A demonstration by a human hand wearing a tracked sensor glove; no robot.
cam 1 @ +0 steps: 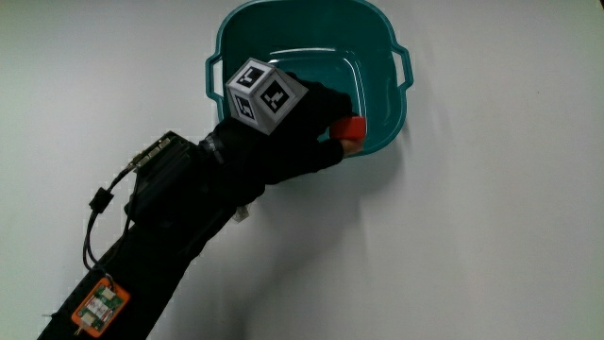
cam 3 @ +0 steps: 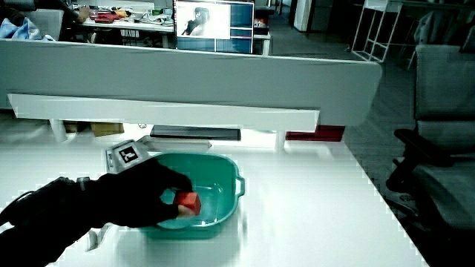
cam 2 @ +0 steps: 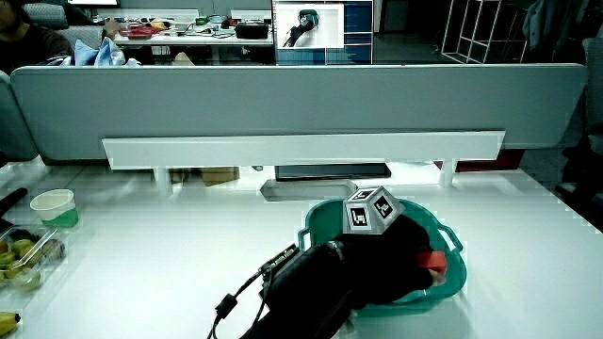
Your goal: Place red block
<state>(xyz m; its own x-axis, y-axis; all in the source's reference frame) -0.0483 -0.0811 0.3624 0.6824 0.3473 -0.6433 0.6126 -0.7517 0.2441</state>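
Note:
A teal basin (cam 1: 382, 38) stands on the white table; both side views show the basin (cam 2: 450, 279) (cam 3: 226, 172) too. The gloved hand (cam 1: 293, 132), with its patterned cube (cam 1: 266, 94) on the back, reaches over the basin's rim nearest the person. Its fingers are curled around a small red block (cam 1: 351, 128), held just inside that rim, low over the basin floor. The red block (cam 2: 431, 260) (cam 3: 188, 202) shows in both side views, half hidden by the fingers. I cannot tell whether the block touches the basin floor.
A low grey partition (cam 2: 301, 104) runs along the table's edge farthest from the person. A pale green cup (cam 2: 55, 207) and a clear tray of fruit (cam 2: 24, 256) sit near the table's edge in a side view.

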